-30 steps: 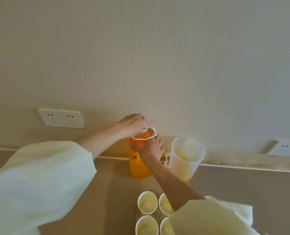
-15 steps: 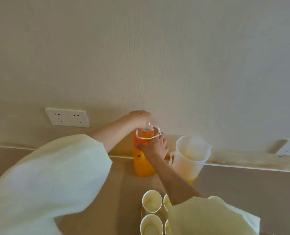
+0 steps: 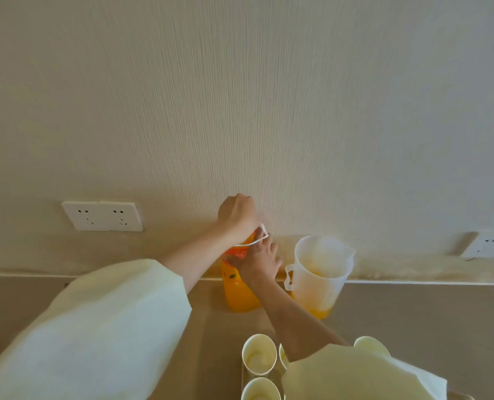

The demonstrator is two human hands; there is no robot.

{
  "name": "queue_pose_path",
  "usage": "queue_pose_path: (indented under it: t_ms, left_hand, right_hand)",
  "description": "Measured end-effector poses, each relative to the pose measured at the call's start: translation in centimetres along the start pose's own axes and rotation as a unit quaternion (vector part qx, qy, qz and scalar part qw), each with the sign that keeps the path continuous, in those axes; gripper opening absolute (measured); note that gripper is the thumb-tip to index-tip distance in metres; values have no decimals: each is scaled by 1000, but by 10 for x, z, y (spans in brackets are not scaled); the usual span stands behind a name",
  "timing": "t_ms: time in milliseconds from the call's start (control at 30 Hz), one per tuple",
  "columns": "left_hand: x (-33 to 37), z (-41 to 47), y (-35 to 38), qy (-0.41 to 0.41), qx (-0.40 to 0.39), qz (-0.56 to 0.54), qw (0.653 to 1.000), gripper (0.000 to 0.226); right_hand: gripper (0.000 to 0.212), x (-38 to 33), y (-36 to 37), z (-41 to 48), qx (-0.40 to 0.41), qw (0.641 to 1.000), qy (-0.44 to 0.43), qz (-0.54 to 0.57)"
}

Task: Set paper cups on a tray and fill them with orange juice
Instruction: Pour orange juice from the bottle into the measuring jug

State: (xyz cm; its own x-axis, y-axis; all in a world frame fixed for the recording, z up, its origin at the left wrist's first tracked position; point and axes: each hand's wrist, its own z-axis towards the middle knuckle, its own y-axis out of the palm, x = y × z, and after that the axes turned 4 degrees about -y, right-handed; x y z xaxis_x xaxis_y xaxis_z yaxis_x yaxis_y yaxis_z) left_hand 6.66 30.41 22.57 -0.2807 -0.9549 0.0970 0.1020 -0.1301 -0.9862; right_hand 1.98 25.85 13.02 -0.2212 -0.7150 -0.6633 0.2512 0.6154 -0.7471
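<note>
Twisting at the bottle top, head view only: left hand sits over the cap with fingers curled round it (cap itself hidden), right hand wraps the neck of the orange juice bottle, upright by the wall. Pitcher just right of it, only a little juice at the bottom. Paper cups stand close together at the bottom edge, tray under them not made out. Step looks like cap work, opening or closing can't tell. Next probably needs a steady right grip while the left turns, then a tilt toward the pitcher
</note>
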Motion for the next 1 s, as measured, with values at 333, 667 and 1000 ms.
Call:
queue_pose_path:
  t_ms: [333, 667, 1000]
  left_hand:
    - [-12, 13, -12, 32, -98, 1, 995, 28]
    - [-22, 14, -18, 99, -108, 11, 989, 38]
    - [-4, 4, -5, 12, 3, 26, 1000, 16]
  right_hand:
    - [99, 1, 1, 3, -10, 1000, 3, 2]
    - [100, 2, 1, 2, -7, 1000, 1, -5]
    - [96, 2, 2, 3, -13, 1000, 2, -9]
